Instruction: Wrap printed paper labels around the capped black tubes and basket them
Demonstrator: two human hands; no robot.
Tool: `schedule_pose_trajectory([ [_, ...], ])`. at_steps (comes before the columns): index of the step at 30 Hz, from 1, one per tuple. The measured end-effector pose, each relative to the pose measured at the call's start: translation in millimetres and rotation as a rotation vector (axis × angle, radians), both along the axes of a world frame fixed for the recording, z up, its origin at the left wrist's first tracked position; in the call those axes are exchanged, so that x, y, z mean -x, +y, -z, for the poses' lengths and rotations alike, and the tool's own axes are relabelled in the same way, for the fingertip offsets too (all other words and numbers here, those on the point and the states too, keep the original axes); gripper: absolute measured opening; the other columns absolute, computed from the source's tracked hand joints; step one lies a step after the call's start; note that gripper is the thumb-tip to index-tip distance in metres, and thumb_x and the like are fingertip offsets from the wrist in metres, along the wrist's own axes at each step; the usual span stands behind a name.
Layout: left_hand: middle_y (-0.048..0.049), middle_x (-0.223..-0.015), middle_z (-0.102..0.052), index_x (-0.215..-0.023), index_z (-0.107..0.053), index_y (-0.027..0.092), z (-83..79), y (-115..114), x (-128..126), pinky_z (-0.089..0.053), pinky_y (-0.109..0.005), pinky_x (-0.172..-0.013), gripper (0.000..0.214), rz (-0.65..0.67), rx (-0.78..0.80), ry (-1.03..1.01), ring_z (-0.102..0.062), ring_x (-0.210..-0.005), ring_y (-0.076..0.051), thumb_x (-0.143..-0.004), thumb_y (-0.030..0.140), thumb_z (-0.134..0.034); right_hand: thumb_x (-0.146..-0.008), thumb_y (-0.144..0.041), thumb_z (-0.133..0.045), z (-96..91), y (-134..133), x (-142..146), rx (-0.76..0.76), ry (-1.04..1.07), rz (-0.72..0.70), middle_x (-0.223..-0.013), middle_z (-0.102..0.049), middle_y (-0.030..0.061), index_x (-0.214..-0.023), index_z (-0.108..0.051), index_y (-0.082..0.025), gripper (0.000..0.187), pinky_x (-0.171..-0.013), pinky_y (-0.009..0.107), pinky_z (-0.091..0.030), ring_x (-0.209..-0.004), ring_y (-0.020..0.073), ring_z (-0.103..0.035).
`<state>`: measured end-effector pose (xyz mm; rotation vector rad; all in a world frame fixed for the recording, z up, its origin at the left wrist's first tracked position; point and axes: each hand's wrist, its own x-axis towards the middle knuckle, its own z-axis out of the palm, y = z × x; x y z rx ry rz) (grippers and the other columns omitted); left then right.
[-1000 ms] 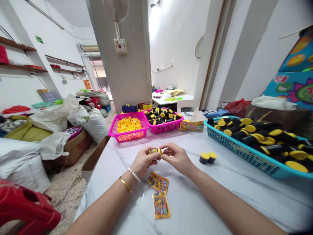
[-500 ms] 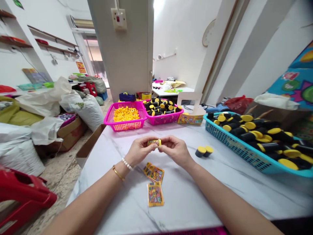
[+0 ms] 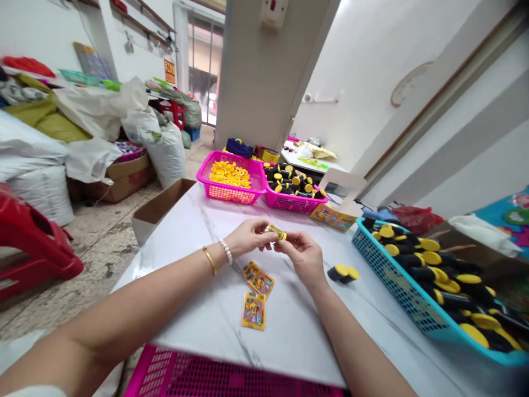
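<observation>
Over the middle of the table, my left hand [image 3: 249,236] and my right hand [image 3: 305,256] meet around a small curled printed packet [image 3: 274,231], mostly yellow. The left fingers pinch its left end. The right thumb and fingers close on its yellow right end. Part of it is hidden behind the fingertips. Below the hands lie flat yellow printed packets [image 3: 253,312], a couple of them overlapping. Two black cylinders with yellow caps [image 3: 341,272] stand side by side, to the right of my right hand.
A pink basket [image 3: 231,194] holds yellow pieces; another pink basket [image 3: 292,203] holds black-and-yellow cylinders. At right is a long turquoise basket [image 3: 397,295] of larger cylinders. A printed card box [image 3: 335,216] stands behind. Below the table edge is a pink crate [image 3: 165,369]; a red stool [image 3: 35,242] stands left.
The head view has turned left and tilted, so the table appears rotated. Both hands still hold the curled packet, which now slants with its yellow end lower right.
</observation>
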<state>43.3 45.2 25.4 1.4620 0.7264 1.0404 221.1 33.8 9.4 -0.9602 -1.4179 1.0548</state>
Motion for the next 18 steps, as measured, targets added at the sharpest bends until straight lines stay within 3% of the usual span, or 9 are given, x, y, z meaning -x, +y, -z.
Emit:
schedule_pose_trajectory([
  [5,-0.0009,-0.066,-0.061,-0.087,-0.059,0.014,4.4,6,7,-0.038,-0.019,-0.047,0.042,0.019,0.258,-0.002,-0.056,-0.050,-0.009,-0.075,0.053,-0.067,-0.067,-0.031,-0.082,3.2,0,0,-0.100,-0.064,-0.031,-0.085,-0.073,0.0036,-0.091,-0.063,-0.019,0.033,-0.072,0.034,-0.060,-0.075,0.0183,-0.071],
  [8,0.0021,-0.060,-0.057,-0.086,-0.062,0.014,5.0,4,3,-0.039,-0.020,-0.049,0.027,-0.044,0.106,0.077,-0.052,-0.050,-0.008,-0.079,0.040,-0.065,-0.065,-0.033,-0.082,3.7,-3,2,-0.010,-0.037,-0.004,-0.079,-0.073,0.0032,-0.086,-0.064,-0.017,0.032,-0.070,0.035,-0.061,-0.069,0.0184,-0.071],
  [12,0.0003,-0.069,-0.063,-0.089,-0.067,0.014,3.6,-2,-4,-0.042,-0.019,-0.057,0.016,-0.036,-0.149,0.078,-0.055,-0.062,-0.009,-0.079,0.026,-0.062,-0.067,-0.035,-0.081,4.6,-4,6,0.167,0.055,-0.034,-0.072,-0.072,0.0023,-0.082,-0.063,-0.016,0.031,-0.068,0.036,-0.062,-0.065,0.0190,-0.072],
  [16,0.0007,-0.064,-0.062,-0.101,-0.062,0.015,7.5,2,0,-0.042,-0.021,-0.051,0.034,0.057,0.069,0.013,-0.057,-0.054,-0.010,-0.080,0.041,-0.064,-0.072,-0.038,-0.077,4.3,0,4,0.205,0.054,-0.091,-0.072,-0.072,0.0022,-0.083,-0.063,-0.016,0.028,-0.065,0.033,-0.061,-0.064,0.0165,-0.070],
  [18,0.0007,-0.062,-0.061,-0.096,-0.061,0.015,10.3,4,3,-0.040,-0.020,-0.046,0.043,0.081,0.185,-0.032,-0.056,-0.048,-0.010,-0.077,0.054,-0.064,-0.073,-0.037,-0.077,2.3,1,0,0.187,0.028,-0.124,-0.079,-0.072,0.0017,-0.090,-0.065,-0.017,0.029,-0.067,0.034,-0.061,-0.066,0.0157,-0.070],
])
